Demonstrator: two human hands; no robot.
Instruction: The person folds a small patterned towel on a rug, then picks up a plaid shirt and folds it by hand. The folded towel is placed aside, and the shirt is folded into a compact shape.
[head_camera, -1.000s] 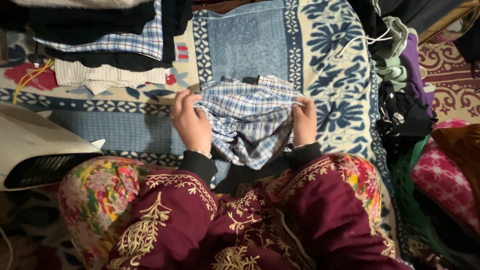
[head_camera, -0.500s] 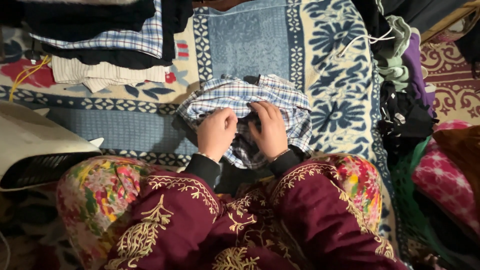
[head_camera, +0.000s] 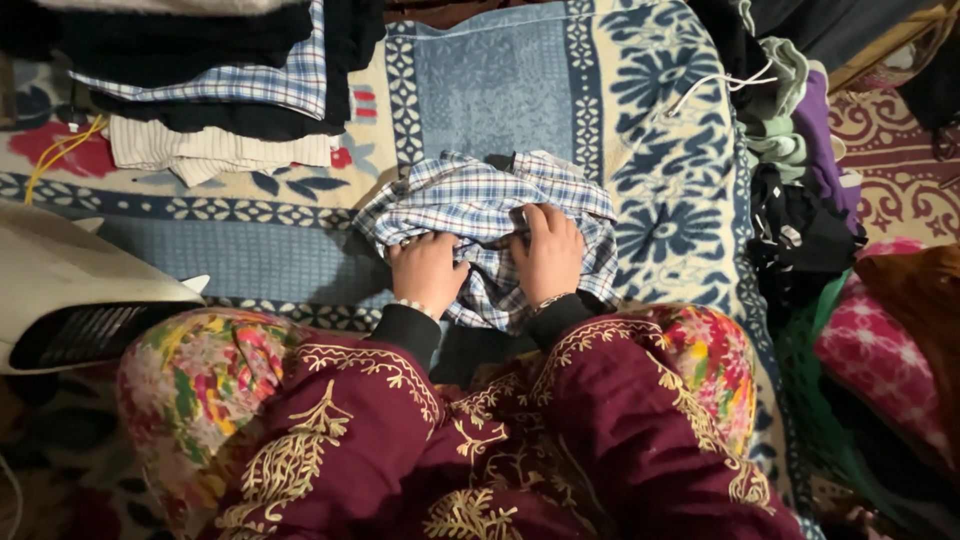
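Fingers (head_camera: 415, 243) of my left hand (head_camera: 428, 272) are curled down into the plaid shirt (head_camera: 480, 205), bunching a fold of it; the fingers of my right hand (head_camera: 551, 255) are spread a little and pressed flat on the same cloth, their tips hooked over a ridge of fabric. Both hands sit side by side, nearly touching, on the near half of the shirt.

I see the shirt lying crumpled on the blue patterned blanket (head_camera: 500, 80), just past my knees, at about 12 o'clock from my lap. Its long axis runs across my view, from 9 o'clock to 3 o'clock, with a dark collar part at its far edge pointing toward 12 o'clock. A loose tail of it hangs toward me between my wrists.

At 10 o'clock a stack of folded clothes (head_camera: 210, 100) rests on the blanket, well apart from the shirt. At 3 o'clock a heap of unfolded clothes (head_camera: 800, 160) lies along the blanket's edge. At 8 o'clock stands a white heater (head_camera: 70, 290), near my left knee. My maroon embroidered sleeves (head_camera: 400, 400) fill the bottom of the view.
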